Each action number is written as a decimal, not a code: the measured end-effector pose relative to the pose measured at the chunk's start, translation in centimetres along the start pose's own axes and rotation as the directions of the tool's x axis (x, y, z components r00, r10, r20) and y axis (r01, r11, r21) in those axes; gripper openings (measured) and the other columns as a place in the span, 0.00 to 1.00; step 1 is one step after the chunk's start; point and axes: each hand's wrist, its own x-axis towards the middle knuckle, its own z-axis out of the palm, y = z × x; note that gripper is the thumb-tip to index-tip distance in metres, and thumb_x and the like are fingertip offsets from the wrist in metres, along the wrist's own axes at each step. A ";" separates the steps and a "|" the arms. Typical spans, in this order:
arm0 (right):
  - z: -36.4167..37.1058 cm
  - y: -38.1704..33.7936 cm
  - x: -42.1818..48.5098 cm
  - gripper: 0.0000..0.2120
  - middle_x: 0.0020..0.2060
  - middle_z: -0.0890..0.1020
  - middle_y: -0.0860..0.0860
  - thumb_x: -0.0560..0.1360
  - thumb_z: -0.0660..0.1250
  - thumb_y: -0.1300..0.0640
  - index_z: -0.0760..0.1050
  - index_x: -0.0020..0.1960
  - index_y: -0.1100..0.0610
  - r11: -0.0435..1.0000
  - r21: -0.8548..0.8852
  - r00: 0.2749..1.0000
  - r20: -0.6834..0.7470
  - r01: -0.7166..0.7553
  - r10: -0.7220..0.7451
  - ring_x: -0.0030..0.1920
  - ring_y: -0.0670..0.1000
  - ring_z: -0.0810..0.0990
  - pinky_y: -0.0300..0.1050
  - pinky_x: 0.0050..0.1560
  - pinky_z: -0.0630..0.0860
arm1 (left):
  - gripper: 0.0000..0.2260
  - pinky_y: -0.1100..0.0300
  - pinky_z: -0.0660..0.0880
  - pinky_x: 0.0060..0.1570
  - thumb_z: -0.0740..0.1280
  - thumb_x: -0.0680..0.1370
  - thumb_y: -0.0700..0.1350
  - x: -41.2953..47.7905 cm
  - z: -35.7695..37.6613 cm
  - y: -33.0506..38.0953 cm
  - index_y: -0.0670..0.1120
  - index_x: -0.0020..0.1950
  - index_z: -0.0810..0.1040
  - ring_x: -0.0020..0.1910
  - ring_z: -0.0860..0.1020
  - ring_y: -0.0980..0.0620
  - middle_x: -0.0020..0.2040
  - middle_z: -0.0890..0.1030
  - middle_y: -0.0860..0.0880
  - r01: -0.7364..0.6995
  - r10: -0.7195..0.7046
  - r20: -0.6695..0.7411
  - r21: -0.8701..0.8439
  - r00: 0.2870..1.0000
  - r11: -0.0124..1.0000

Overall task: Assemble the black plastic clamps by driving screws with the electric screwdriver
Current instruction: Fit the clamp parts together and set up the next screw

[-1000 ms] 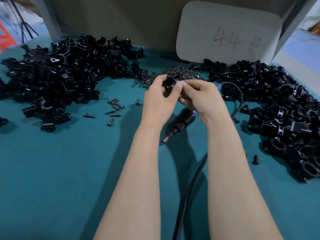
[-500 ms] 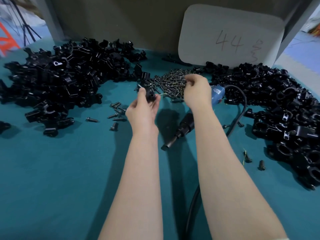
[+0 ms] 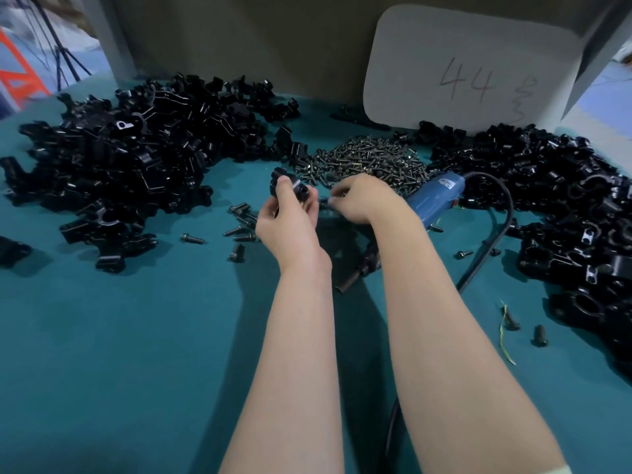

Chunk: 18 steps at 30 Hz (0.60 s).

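Clamp (image 3: pixel 297 187) gripped in my left hand (image 3: pixel 286 222); right hand (image 3: pixel 364 201) pinches 1 screw (image 3: pixel 325 200); screwdriver (image 3: pixel 437 196) at 3 o'clock unheld, driving undone.

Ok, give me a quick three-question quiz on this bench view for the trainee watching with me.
1. True or false: the right hand holds the electric screwdriver.
2. What does the left hand grip? A) a black clamp B) a hammer C) a roll of tape
3. Which number is written on the white card?
Key: 1 false, it lies on the table, partly under the right forearm, while that hand pinches what looks like a screw; 2 A; 3 44.
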 end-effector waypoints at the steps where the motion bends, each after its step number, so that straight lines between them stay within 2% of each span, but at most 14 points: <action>1: -0.3 0.1 0.1 0.17 0.67 0.71 0.57 0.79 0.62 0.53 0.72 0.68 0.47 0.999 0.040 0.999 -0.038 -0.003 0.005 0.65 0.59 0.71 0.51 0.66 0.69 | 0.07 0.59 0.81 0.48 0.66 0.79 0.43 0.0 0.0 0.0 0.40 0.47 0.74 0.38 0.80 0.50 0.45 0.79 0.42 0.001 -0.001 0.002 0.003 1.000 1.000; 4: -0.5 0.3 1.1 0.22 0.73 0.60 0.59 0.79 0.59 0.57 0.64 0.72 0.45 0.991 0.116 0.978 -0.191 -0.064 0.086 0.71 0.63 0.60 0.53 0.69 0.59 | 0.07 0.60 0.81 0.48 0.66 0.79 0.44 0.0 0.0 0.0 0.39 0.49 0.74 0.39 0.81 0.50 0.45 0.79 0.42 0.002 -0.001 -0.002 0.011 1.000 1.000; 6: -0.2 0.3 1.7 0.26 0.77 0.49 0.58 0.80 0.57 0.57 0.57 0.76 0.45 0.979 0.151 0.971 -0.177 -0.135 0.161 0.75 0.64 0.49 0.57 0.74 0.51 | 0.08 0.61 0.81 0.47 0.66 0.79 0.44 0.1 0.0 0.1 0.39 0.50 0.74 0.38 0.81 0.50 0.45 0.79 0.42 -0.004 0.004 -0.005 0.018 1.000 1.000; 8: 0.0 0.4 2.2 0.27 0.77 0.44 0.57 0.80 0.57 0.55 0.54 0.77 0.46 0.974 0.111 0.971 -0.110 -0.200 0.212 0.76 0.64 0.43 0.59 0.75 0.46 | 0.08 0.61 0.81 0.46 0.67 0.79 0.44 0.2 -0.1 0.1 0.38 0.50 0.75 0.38 0.81 0.50 0.47 0.79 0.42 -0.011 0.011 -0.008 0.027 1.000 1.000; 10: 0.0 0.4 2.4 0.26 0.76 0.49 0.59 0.79 0.59 0.55 0.57 0.76 0.49 0.975 0.030 0.971 -0.086 -0.219 0.221 0.75 0.65 0.48 0.59 0.74 0.50 | 0.09 0.61 0.81 0.46 0.67 0.79 0.44 0.4 -0.2 0.1 0.38 0.51 0.75 0.38 0.82 0.50 0.46 0.80 0.42 -0.019 0.020 -0.010 0.035 1.000 0.999; 14: -0.1 0.7 1.4 0.21 0.66 0.70 0.59 0.75 0.62 0.63 0.71 0.67 0.55 0.993 -0.006 0.984 -0.137 -0.120 0.118 0.66 0.61 0.68 0.53 0.65 0.69 | 0.08 0.63 0.81 0.43 0.67 0.79 0.43 0.4 -0.1 0.1 0.38 0.48 0.76 0.37 0.82 0.50 0.41 0.80 0.44 -0.019 0.019 0.006 0.038 1.000 0.999; 16: 0.1 1.0 0.6 0.17 0.59 0.77 0.57 0.74 0.62 0.65 0.76 0.61 0.56 0.996 0.013 0.981 -0.168 -0.091 0.092 0.58 0.59 0.75 0.51 0.59 0.74 | 0.07 0.62 0.81 0.43 0.67 0.79 0.43 0.3 0.0 -0.1 0.39 0.46 0.76 0.38 0.82 0.50 0.42 0.80 0.44 -0.016 0.014 0.026 0.062 1.000 0.998; 18: 0.2 1.1 0.0 0.12 0.54 0.80 0.56 0.75 0.64 0.64 0.78 0.57 0.58 0.996 0.025 0.981 -0.174 -0.087 0.090 0.52 0.57 0.78 0.48 0.53 0.76 | 0.07 0.62 0.81 0.44 0.67 0.79 0.42 0.2 0.0 -0.3 0.39 0.45 0.76 0.38 0.82 0.50 0.42 0.80 0.44 -0.007 0.002 0.048 0.091 0.999 0.996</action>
